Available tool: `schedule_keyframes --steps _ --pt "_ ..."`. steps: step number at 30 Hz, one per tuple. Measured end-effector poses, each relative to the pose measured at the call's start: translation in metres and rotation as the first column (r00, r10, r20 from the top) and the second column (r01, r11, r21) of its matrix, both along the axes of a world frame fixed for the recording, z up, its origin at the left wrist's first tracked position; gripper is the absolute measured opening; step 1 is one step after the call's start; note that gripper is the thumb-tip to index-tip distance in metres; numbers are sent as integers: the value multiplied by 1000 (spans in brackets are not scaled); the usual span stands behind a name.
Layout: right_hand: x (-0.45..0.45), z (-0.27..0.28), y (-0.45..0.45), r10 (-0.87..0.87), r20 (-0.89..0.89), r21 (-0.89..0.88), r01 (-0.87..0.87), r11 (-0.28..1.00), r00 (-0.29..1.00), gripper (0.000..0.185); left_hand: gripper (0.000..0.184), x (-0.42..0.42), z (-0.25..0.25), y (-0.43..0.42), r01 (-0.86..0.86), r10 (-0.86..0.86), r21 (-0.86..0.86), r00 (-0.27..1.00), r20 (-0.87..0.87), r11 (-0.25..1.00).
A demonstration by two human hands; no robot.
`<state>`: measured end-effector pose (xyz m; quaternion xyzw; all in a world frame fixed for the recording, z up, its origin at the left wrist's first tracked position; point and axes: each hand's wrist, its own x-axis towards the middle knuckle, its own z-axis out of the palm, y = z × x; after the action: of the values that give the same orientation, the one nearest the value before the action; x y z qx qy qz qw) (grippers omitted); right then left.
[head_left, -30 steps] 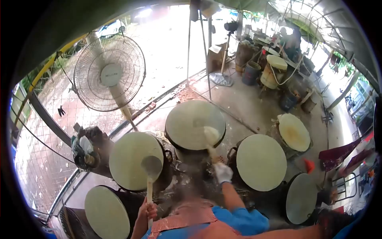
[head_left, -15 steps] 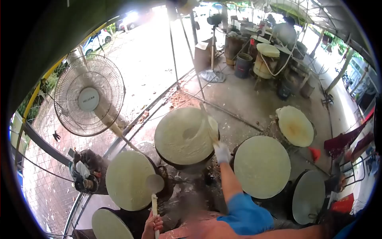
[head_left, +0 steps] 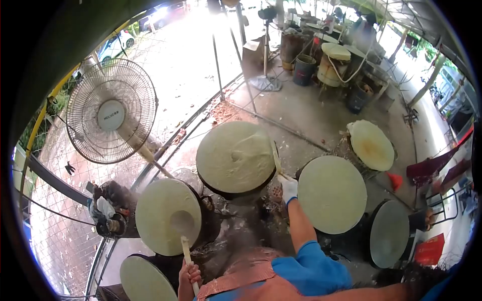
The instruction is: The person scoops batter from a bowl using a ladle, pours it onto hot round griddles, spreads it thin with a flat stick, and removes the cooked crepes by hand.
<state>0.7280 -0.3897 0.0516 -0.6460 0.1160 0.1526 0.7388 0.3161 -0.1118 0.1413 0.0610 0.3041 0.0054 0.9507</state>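
Note:
My left hand (head_left: 189, 275) is wrapped round the wooden handle of a ladle (head_left: 182, 220). The ladle's round head is over the pale batter sheet on the left griddle (head_left: 165, 213); whether it touches cannot be told. In a white glove, my right hand (head_left: 287, 188) grips a flat pale scraper (head_left: 277, 159) at the right rim of the middle griddle (head_left: 233, 155). Pale batter covers that griddle, with a ridged, uneven patch near its centre. Just right of the glove lies another coated griddle (head_left: 332, 195).
A large fan (head_left: 111, 115) stands at the left beside wire mesh. Another coated griddle (head_left: 145, 281) is at lower left, a bare dark one (head_left: 390, 233) at lower right. A browned round sheet (head_left: 371, 145) lies farther right. Buckets (head_left: 305, 69), drums and a person (head_left: 362, 37) are at the back.
My right hand and the scraper have shifted right, to the middle griddle's outer edge. The ladle has moved left over the left griddle. The whole view has shifted slightly.

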Motion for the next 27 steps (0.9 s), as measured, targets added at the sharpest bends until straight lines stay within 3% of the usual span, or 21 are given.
schedule_keyframes --steps 1,2,4,5,6,8,10,11,12,14,16,17,18,21,22,24,26,27 --pt "-9 -16 -2 -40 -100 161 56 985 994 11 15 -3 3 1 -15 16 39 1000 -23 999" --pt "-28 -14 12 -2 -144 79 14 997 990 9 17 -2 -2 8 -24 25 -67 1000 11 997" --pt "-66 -44 44 -33 53 101 27 994 998 13 21 -4 -22 18 -49 74 -291 994 75 956" --pt "-81 -17 44 101 -185 91 -86 992 978 21 24 1 -20 18 -77 93 -317 995 35 945" --pt "-82 -41 45 118 202 -120 -95 988 972 24 19 1 -21 17 -104 108 -345 994 -6 933" --pt "-65 -19 17 231 262 -338 -135 931 937 27 9 8 -22 19 -158 138 -390 987 -78 907" --pt "-25 -4 -6 211 304 -442 -59 895 929 31 23 8 -26 23 -60 90 -417 994 53 907" --pt "1 -4 -10 124 442 -510 135 850 888 30 25 -2 -40 32 19 38 -410 991 130 912" --pt "34 -18 -15 96 414 -575 179 798 905 28 27 -2 -47 38 98 -18 -401 980 199 911" --pt "62 -8 -8 227 432 -801 256 541 873 24 27 10 -42 33 120 -19 -430 973 230 895" --pt "56 -7 6 517 466 -876 293 384 718 20 27 19 -48 37 137 -35 -471 975 218 871" --pt "50 -5 10 654 441 -897 323 302 615 18 27 26 -47 37 52 -15 -416 996 93 908" --pt "40 -1 6 694 437 -898 325 297 572 17 29 35 -49 40 -12 9 -483 1000 -10 875" --pt "29 21 -25 767 478 -864 386 323 428 13 34 85 -45 48 -19 -8 -451 998 -59 892" --pt "37 6 -32 751 410 -884 429 186 518 15 35 102 -46 53 14 -32 -438 999 -34 899" --pt "38 -11 -38 463 571 -820 439 368 678 16 34 139 -53 60 87 -78 -363 996 39 928" --pt "11 -17 -34 617 429 -902 345 259 660 17 30 177 -52 60 138 -123 -231 990 75 963" --pt "-11 12 -27 669 412 -911 284 298 619 18 29 197 -44 54 150 -141 -166 988 63 975"
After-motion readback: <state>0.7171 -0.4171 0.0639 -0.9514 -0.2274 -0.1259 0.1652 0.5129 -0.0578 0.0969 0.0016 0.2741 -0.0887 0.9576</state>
